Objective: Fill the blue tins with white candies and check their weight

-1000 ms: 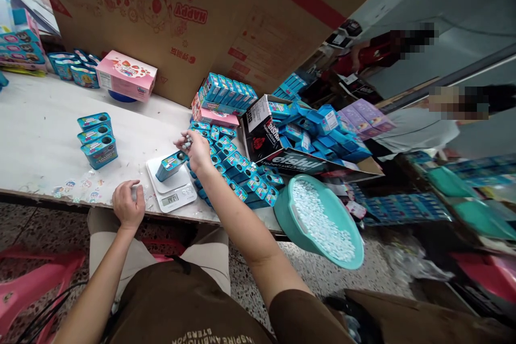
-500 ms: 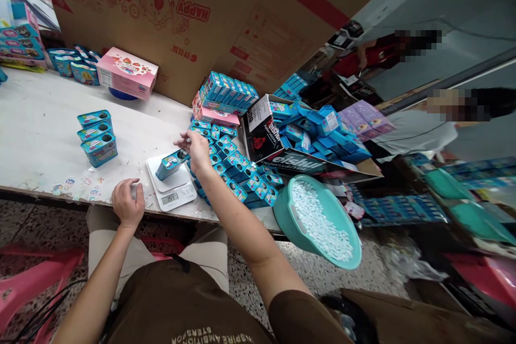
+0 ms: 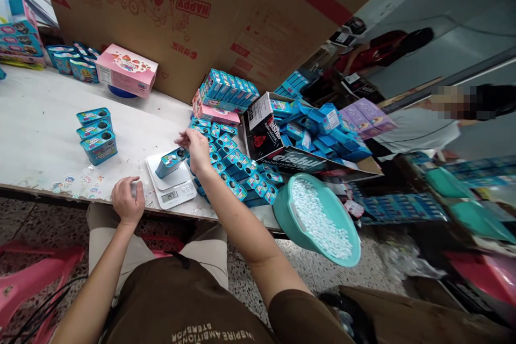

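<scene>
A small blue box (image 3: 171, 161) with a dark round hole in its top stands on a white digital scale (image 3: 177, 199), whose display is lit. My right hand (image 3: 196, 150) hovers at the holed end of this box, fingers bent together; what they hold, if anything, is hidden. At the table's front edge rests my left hand (image 3: 128, 200), loosely curved with the thumb apart and no object visible in it. Three similar blue boxes (image 3: 99, 145) stand in a row at the left. Many more holed boxes (image 3: 234, 166) are packed together right of the scale.
A teal basin (image 3: 284, 209) of small white pieces sits at the table's right end. Behind it, a black carton (image 3: 262, 140) overflows with blue boxes. A pink box (image 3: 127, 70) and a large cardboard sheet (image 3: 226, 21) line the back. Two people are at the right.
The digits on the scale's display differ and appear lower. My right hand stays at the box with its fingers drawn slightly closer together; my left hand has not visibly moved.
</scene>
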Tool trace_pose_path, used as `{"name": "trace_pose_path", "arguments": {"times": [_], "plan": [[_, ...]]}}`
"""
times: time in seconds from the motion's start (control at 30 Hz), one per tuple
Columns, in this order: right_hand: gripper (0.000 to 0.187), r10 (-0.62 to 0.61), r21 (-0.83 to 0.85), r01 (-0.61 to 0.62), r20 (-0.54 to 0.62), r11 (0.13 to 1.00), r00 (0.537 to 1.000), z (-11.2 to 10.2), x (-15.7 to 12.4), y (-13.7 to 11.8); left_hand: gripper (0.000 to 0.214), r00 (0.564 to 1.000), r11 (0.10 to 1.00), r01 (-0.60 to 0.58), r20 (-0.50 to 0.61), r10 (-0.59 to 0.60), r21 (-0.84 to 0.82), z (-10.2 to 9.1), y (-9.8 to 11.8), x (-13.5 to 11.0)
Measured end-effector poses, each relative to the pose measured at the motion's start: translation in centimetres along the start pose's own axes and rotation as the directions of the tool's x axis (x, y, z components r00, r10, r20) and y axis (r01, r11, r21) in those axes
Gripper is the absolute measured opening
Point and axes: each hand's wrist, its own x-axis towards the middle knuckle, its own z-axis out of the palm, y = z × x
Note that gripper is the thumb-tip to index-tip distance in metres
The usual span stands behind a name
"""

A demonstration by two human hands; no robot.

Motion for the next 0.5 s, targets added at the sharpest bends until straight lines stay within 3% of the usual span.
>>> {"name": "trace_pose_path", "arguments": {"times": [0.17, 0.33, 0.43, 0.5], "plan": [[0.019, 0.013, 0.035, -0.013, 0.021, 0.999, 1.000, -0.2, -0.2, -0.5, 0.024, 1.000, 1.000, -0.005, 0.006, 0.005, -0.002, 0.1, -0.1, 0.0], [0.017, -0.051, 0.058, 0.051, 0.004, 0.997, 0.999, -1.4, -0.7, -1.3, 0.024, 1.000, 1.000, -0.015, 0.005, 0.015, 0.002, 0.1, -0.2, 0.1], [0.016, -0.128, -0.002, 0.128, -0.043, 0.992, 0.991, -3.9, -1.3, -2.3, 0.024, 1.000, 1.000, -0.012, 0.011, 0.012, 0.003, 0.0, -0.1, 0.2], [0.015, -0.232, -0.112, 0.219, -0.123, 0.969, 0.965, -7.3, -1.8, -3.4, 0.024, 1.000, 1.000, -0.011, 0.014, 0.011, 0.003, -0.1, -0.1, 0.3]]}}
